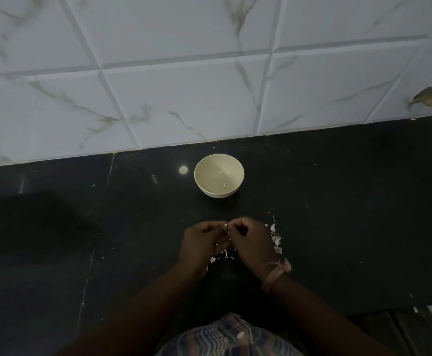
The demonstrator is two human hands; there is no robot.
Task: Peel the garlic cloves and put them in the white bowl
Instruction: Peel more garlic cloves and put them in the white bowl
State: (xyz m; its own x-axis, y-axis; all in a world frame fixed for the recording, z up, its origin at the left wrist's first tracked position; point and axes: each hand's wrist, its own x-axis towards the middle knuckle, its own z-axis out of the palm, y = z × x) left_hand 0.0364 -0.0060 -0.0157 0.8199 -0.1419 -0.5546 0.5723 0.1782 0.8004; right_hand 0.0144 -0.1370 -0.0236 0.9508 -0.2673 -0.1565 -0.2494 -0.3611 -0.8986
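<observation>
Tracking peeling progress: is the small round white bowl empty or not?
Not empty: the white bowl stands upright with one small pale piece inside.

- A dark, polished stone countertop (338, 201) is spreading across the lower part of the view, catching a small round light reflection (183, 169).
- A wall of pale, marble-veined tiles (184, 98) is rising behind it, meeting the counter along a slanting edge.
- A chipped, brownish patch (427, 97) is showing on the far right tile.
- Dim light is leaving the scene shadowy.
</observation>
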